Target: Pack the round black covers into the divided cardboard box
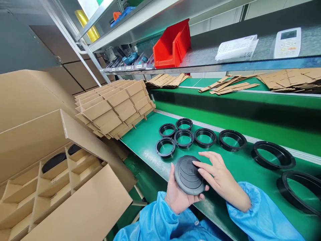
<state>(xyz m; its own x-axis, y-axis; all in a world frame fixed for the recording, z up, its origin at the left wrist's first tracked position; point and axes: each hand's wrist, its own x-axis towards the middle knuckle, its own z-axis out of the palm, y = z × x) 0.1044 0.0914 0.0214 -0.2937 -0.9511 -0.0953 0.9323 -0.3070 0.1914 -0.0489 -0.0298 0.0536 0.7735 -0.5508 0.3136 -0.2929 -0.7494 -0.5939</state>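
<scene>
Left hand grips the round black cover from beneath at the near edge of the green bench; right hand rests open, fingers flat on the cover's face. Beyond the cover lie black rings. Left of the cover stands an open carton with cardboard dividers.
</scene>
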